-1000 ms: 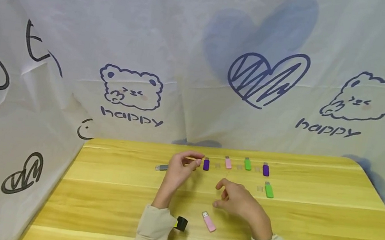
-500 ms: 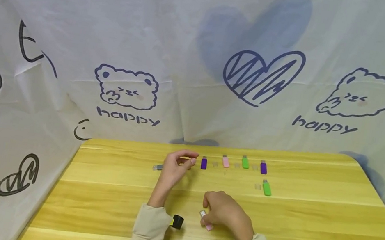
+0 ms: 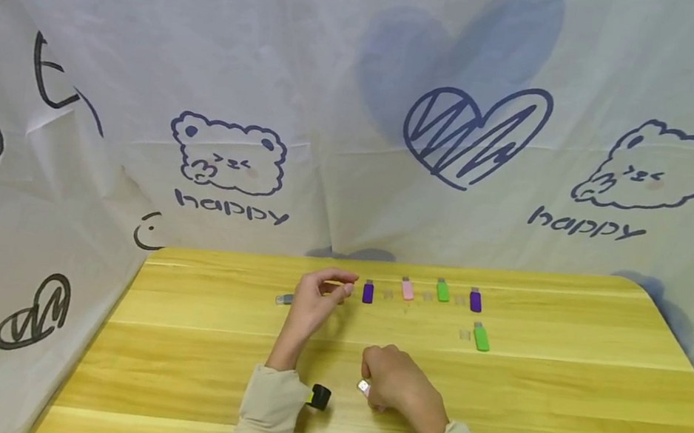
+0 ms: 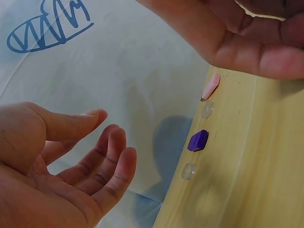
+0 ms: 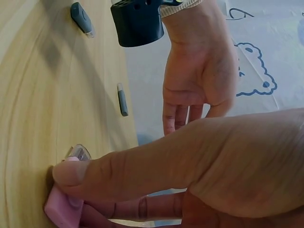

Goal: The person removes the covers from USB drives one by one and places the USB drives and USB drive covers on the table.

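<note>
My right hand [image 3: 405, 390] pinches a pink USB stick [image 5: 64, 207] low over the table. The thumb lies across the stick's body, and its metal connector, in what looks like a clear cap [image 5: 80, 152], sticks out past the thumb. My left hand [image 3: 313, 305] is raised at the left of the row of sticks, fingers loosely bent around nothing. Nearest to its fingertips stands a purple USB stick [image 3: 368, 291]. A grey USB stick [image 3: 284, 299] is partly hidden behind that hand. In the right wrist view a second grey stick [image 5: 81, 19] shows near the left wrist.
Farther right in the back row lie a pink stick [image 3: 407, 289], a green stick [image 3: 442, 291] and another purple stick [image 3: 476, 300], with small clear caps [image 3: 428, 297] between them. Another green stick [image 3: 481, 337] lies in front. A printed cloth [image 3: 332, 132] hangs behind the table [image 3: 558, 428].
My right hand has come down and toward me, left of where it was, and taken hold of the pink stick lying there. The left hand has stayed nearly still.
</note>
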Tool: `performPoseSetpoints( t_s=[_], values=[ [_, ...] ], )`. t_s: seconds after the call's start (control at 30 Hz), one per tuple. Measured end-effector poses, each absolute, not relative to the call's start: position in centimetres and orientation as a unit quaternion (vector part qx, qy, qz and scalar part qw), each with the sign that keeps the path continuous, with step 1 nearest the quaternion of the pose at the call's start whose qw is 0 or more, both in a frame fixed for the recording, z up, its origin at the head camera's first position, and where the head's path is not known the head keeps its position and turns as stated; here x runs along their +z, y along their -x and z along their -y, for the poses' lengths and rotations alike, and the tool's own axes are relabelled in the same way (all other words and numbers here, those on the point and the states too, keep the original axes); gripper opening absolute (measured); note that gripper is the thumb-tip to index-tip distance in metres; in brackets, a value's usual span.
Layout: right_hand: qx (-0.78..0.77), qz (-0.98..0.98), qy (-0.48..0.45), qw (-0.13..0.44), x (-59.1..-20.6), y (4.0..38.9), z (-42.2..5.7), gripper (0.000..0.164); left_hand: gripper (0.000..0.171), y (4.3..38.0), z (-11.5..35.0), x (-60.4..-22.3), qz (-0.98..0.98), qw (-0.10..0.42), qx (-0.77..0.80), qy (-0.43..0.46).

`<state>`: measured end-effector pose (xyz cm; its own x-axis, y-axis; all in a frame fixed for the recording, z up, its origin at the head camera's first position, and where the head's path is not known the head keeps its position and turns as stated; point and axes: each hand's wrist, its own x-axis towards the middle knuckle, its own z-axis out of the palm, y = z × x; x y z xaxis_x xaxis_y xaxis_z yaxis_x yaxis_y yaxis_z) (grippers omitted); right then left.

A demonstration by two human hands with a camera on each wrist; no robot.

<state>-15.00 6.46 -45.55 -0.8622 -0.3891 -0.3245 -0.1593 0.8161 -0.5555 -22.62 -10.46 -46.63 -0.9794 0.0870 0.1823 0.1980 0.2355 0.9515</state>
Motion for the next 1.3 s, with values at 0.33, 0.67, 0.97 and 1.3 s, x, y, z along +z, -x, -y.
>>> performPoseSetpoints(
  t_s=[0.33, 0.67, 0.97, 1.3],
  values=[
    [-0.295, -0.919, 0.192, 0.177, -45.5, 15.1, -8.1, 0.026, 0.014, 22.6, 10.1, -46.7, 0.786, 0.044, -0.608, 0.107],
    [-0.358, -0.907, 0.164, 0.151, -44.6, 16.5, -11.1, 0.017, 0.017, 22.4, 9.9, -46.5, 0.789, 0.015, -0.602, 0.117],
    [-0.391, -0.907, 0.138, 0.076, -44.6, 17.9, -12.7, 0.019, 0.014, 22.1, 9.7, -46.1, 0.795, -0.016, -0.588, 0.149],
    [-0.432, -0.895, 0.11, 0.007, -44.4, 18.2, -12.8, 0.009, 0.015, 21.6, 8.4, -46.1, 0.781, -0.086, -0.592, 0.179]
  ],
)
